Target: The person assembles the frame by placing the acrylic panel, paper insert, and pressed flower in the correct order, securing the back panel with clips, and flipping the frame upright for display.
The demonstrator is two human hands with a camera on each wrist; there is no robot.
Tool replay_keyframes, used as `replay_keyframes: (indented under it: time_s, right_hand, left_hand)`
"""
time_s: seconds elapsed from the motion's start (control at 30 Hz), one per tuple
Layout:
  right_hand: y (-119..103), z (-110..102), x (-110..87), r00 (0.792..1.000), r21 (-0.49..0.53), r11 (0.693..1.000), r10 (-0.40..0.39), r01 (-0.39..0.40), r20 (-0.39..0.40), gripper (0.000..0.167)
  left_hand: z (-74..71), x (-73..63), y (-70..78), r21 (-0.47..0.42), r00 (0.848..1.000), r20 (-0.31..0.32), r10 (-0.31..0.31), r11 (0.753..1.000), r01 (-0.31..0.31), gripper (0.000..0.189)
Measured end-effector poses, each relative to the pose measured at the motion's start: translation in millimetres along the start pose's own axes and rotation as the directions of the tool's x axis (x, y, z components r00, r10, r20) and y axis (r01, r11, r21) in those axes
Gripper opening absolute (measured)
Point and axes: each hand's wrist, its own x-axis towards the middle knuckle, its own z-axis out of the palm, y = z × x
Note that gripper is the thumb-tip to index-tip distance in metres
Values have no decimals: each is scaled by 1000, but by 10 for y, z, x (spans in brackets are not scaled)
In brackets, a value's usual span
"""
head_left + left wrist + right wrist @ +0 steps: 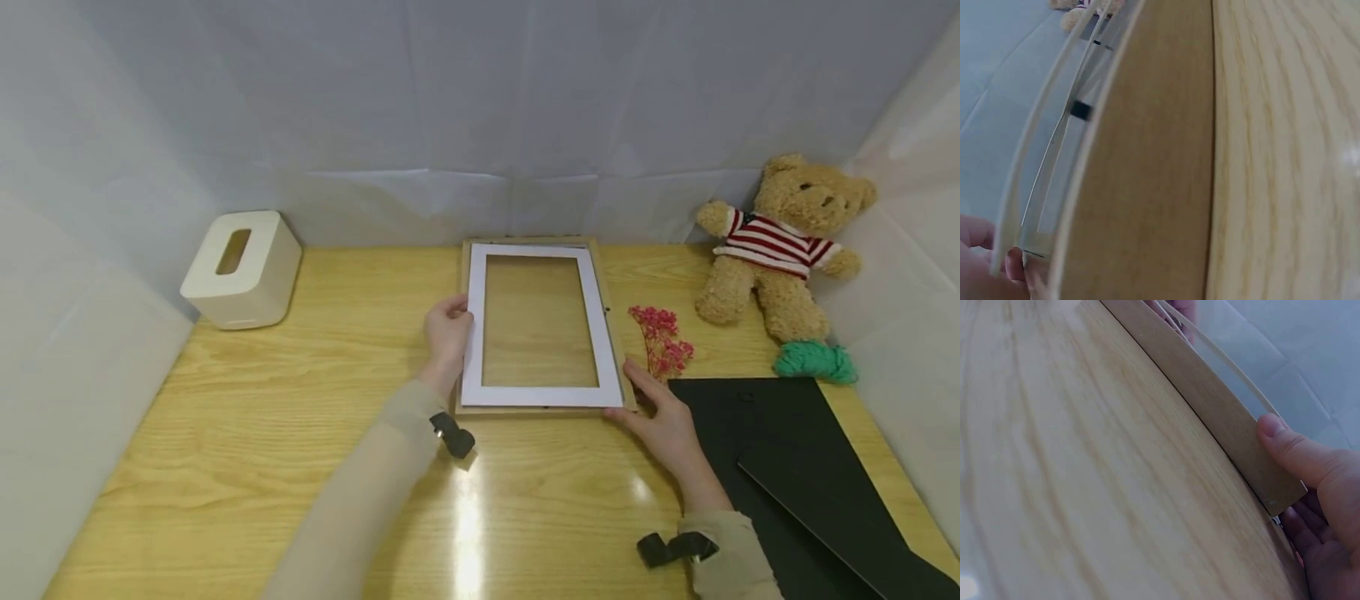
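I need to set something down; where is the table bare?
Widest patch: between the tissue box and left forearm; smaller: between that and the right forearm, in front of the wooden picture frame. Crowded: right side, with pink flowers, teddy bear, green yarn and black backing board.

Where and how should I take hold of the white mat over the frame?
The white mat is probably best pinched by its left border, coming from the left: it is a thin, flat sheet around an open window, and that side stands raised off the wooden frame, leaving an edge to get under. The left hand is at that edge.
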Motion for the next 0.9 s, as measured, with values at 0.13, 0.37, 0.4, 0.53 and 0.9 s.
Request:
replay_keyframes:
  time_s: [0.13, 0.37, 0.4, 0.53, 0.9]
  right_hand:
    - [7, 3, 5, 1000, 2, 1000, -10, 10, 0, 77]
    - [10, -3, 3, 1000, -6, 1000, -26, 26, 0, 76]
    - [8, -6, 4, 1000, -9, 1000, -27, 27, -1, 76]
    - [4, -5, 5, 1000, -16, 999, -29, 29, -6, 76]
    - [13, -6, 7, 1000, -19, 999, -28, 28, -3, 75]
  left_hand:
    - [-13, 29, -6, 47, 1000, 22, 14, 999, -15, 33]
    - [-132, 27, 10, 253, 968, 217, 126, 950, -181, 39]
    - [-162, 34, 10, 317, 947, 278, 158, 916, -246, 39]
    - [-275, 62, 27, 469, 837, 489, 246, 735, -489, 42]
    - [-359, 108, -12, 479, 758, 607, 241, 650, -590, 50]
